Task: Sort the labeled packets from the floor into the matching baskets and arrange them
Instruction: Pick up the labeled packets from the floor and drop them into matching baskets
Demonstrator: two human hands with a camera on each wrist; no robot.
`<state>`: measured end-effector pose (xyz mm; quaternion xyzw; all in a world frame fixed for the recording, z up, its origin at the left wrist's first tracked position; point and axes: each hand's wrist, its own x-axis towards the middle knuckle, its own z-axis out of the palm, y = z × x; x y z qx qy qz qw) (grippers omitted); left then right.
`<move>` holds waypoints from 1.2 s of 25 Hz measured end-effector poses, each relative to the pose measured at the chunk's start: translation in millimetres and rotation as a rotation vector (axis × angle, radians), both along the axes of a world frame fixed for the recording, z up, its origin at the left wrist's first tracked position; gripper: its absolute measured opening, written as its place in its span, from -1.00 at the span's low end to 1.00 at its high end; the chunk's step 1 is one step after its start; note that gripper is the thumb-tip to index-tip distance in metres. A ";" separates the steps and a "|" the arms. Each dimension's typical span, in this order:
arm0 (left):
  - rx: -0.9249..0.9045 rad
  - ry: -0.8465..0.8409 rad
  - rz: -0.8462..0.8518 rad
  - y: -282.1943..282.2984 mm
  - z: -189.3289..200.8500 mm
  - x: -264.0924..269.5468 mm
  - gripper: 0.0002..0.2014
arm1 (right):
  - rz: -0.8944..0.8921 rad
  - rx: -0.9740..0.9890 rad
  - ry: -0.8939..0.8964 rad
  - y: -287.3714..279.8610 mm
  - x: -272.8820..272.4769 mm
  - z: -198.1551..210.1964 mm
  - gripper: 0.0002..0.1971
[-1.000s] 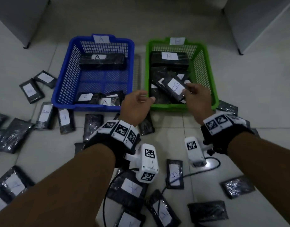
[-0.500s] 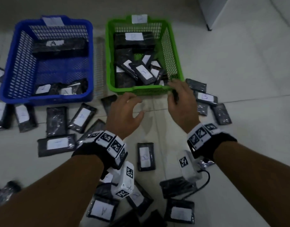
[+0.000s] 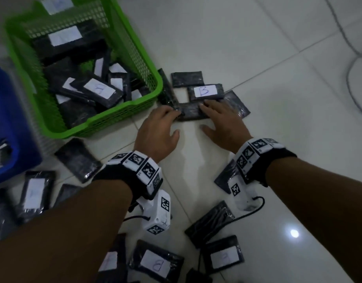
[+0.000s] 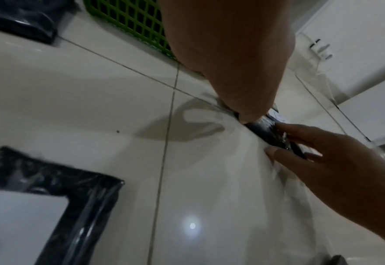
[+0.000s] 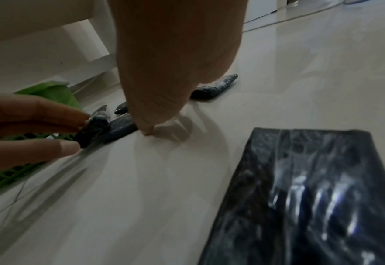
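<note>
A face-down black packet (image 3: 191,113) lies on the floor just right of the green basket (image 3: 114,112), which holds several labeled packets. My left hand (image 3: 175,122) pinches its left end between fingers and thumb, as the right wrist view shows (image 5: 78,130). My right hand (image 3: 205,117) holds the right end, with fingers on top and the thumb at the near edge (image 4: 282,141). Right behind it lies a packet labeled B (image 3: 204,91).
The blue basket (image 3: 10,144) is at the left edge. More packets lie beside the held one: one leaning on the green basket (image 3: 165,88), one behind (image 3: 186,78), one to the right (image 3: 237,105). Several others lie near my wrists. A cable (image 3: 351,82) runs at far right.
My right hand left a B packet in the green basket. Both hands then moved right and down to the floor and took hold of the face-down packet. The view swung right.
</note>
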<state>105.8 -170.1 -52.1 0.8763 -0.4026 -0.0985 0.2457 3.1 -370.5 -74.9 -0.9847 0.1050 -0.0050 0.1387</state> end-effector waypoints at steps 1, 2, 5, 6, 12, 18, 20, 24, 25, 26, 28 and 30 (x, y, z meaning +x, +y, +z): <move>0.005 -0.016 -0.026 -5.1 -2.1 3.9 -0.50 | -0.019 -0.027 -0.035 0.8 0.0 -0.5 -0.44; 0.006 -0.040 -0.054 -11.4 -3.9 9.1 -0.48 | -0.035 -0.045 -0.077 1.8 -1.2 -0.7 -0.47; 0.028 -0.102 -0.070 -31.7 -2.3 21.3 -0.42 | -0.031 -0.064 -0.175 8.3 -18.6 3.0 -0.55; 0.068 -0.077 -0.066 -39.6 -1.9 23.8 -0.40 | -0.046 -0.050 -0.186 8.7 -29.5 4.3 -0.58; 0.189 0.016 0.135 -68.1 -15.0 16.9 -0.58 | -0.437 0.223 -0.192 -3.5 -88.6 7.6 -0.64; 0.004 0.001 0.233 -62.6 -14.5 -2.2 -0.85 | -0.831 0.627 -0.407 -3.4 -73.4 14.7 -0.74; -0.098 0.024 0.263 -60.3 -12.4 -9.0 -0.85 | -0.942 0.920 -0.477 -3.5 -62.9 20.5 -0.79; -0.273 0.199 0.462 -56.8 -2.8 -15.0 -0.59 | -1.068 1.243 -0.559 -6.8 -39.9 35.2 -0.78; -0.316 0.273 0.520 -53.0 1.1 -14.9 -0.56 | -1.073 1.299 -0.562 -6.8 -33.4 38.6 -0.75; -0.356 0.335 0.560 -47.0 5.1 -13.4 -0.56 | -1.063 1.351 -0.552 -6.3 -25.2 41.5 -0.73; -0.405 0.430 0.564 -33.2 10.5 -9.0 -0.69 | -1.027 1.427 -0.525 -3.7 -9.8 47.0 -0.72; -0.433 0.587 0.621 -17.5 16.7 -3.7 -0.89 | -1.001 1.438 -0.498 2.1 6.4 53.8 -0.75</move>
